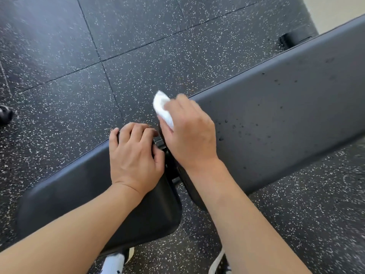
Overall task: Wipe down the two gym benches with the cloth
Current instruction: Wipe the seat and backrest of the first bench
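Observation:
A black padded gym bench runs across the view in two parts: a long back pad on the right, speckled with dark droplets, and a shorter seat pad on the left. My right hand grips a crumpled white cloth and presses it on the near-left corner of the long pad. On the far end of the seat pad rests my left hand, with its fingers curled over the pad's edge by the gap between the pads.
Dark speckled rubber floor tiles surround the bench. A black bench foot shows at the upper right beside a pale wall. A dark object lies at the left edge. My shoes stand under the bench.

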`<state>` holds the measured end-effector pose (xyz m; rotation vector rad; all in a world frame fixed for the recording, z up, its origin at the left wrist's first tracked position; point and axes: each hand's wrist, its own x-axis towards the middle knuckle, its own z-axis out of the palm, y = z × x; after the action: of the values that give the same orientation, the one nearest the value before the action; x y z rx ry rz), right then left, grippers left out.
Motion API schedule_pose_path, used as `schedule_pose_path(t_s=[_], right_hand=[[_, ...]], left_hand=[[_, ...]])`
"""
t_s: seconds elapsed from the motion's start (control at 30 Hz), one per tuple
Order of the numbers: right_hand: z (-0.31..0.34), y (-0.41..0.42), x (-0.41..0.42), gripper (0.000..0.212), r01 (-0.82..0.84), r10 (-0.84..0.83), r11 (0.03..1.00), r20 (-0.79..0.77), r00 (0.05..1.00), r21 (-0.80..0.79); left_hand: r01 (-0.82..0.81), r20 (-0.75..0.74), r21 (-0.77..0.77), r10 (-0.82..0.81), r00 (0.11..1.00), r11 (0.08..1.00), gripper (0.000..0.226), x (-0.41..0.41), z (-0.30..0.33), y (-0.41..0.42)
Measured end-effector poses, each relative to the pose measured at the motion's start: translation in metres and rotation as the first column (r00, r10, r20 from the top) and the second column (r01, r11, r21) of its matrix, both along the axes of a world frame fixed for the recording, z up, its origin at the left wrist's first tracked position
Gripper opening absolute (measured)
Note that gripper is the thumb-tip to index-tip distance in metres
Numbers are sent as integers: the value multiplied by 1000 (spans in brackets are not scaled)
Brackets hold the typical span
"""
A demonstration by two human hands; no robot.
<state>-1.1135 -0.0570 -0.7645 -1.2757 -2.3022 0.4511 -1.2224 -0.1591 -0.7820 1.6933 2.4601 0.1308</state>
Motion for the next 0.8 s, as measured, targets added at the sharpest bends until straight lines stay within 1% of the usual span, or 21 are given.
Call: schedule_pose_path(t_s=[0.07, 0.13, 0.2, 0.23, 0.3, 0.37, 0.43, 0.53, 0.63, 0.7, 0.8], right_hand=[[-3, -27, 40, 8, -68, 67, 997, 17, 998, 27], [-6, -50, 87, 12, -112, 108, 992, 64, 992, 52], [-8, -52, 130, 10, -107, 99, 991, 89, 991, 86], [-8, -44, 142, 9, -72, 63, 992, 88, 994, 101], [-10, -19, 146, 10, 73, -83, 992, 89, 993, 104], [-7, 12, 122, 10, 230, -236, 970, 83, 968, 76], [-4, 37, 82, 13, 286, -288, 958, 63, 956, 36], [0, 48, 24, 15, 212, -214, 977, 73, 974, 37], [1, 20, -1, 13, 95, -99, 994, 85, 991, 46], [-2, -17, 7, 12, -8, 7, 1000, 49, 999, 18], [-3, -60, 54, 17, -156, 156, 988, 66, 986, -6]], left_hand=[[10, 0, 1, -10, 1000, 1000, 27, -1, -2, 0], [10, -2, 9, -10, 1000, 1000, 28, -2, -4, -1], [4, -11, 12, -4, 1000, 1000, 29, -2, -6, -3], [6, -14, 13, -5, 1000, 1000, 29, -2, -6, -3], [16, -16, 10, -16, 1000, 1000, 28, -2, -6, -2], [20, -9, 10, -20, 1000, 1000, 27, -2, -5, -2], [21, -12, 13, -21, 1000, 1000, 25, -2, -5, -1], [23, -23, 14, -23, 999, 1000, 24, -3, -6, -2], [25, -28, 19, -25, 999, 1000, 23, -2, -7, -2], [23, -30, 24, -22, 999, 999, 22, -1, -7, -2], [18, -32, 39, -16, 999, 999, 20, -2, -8, -3]])
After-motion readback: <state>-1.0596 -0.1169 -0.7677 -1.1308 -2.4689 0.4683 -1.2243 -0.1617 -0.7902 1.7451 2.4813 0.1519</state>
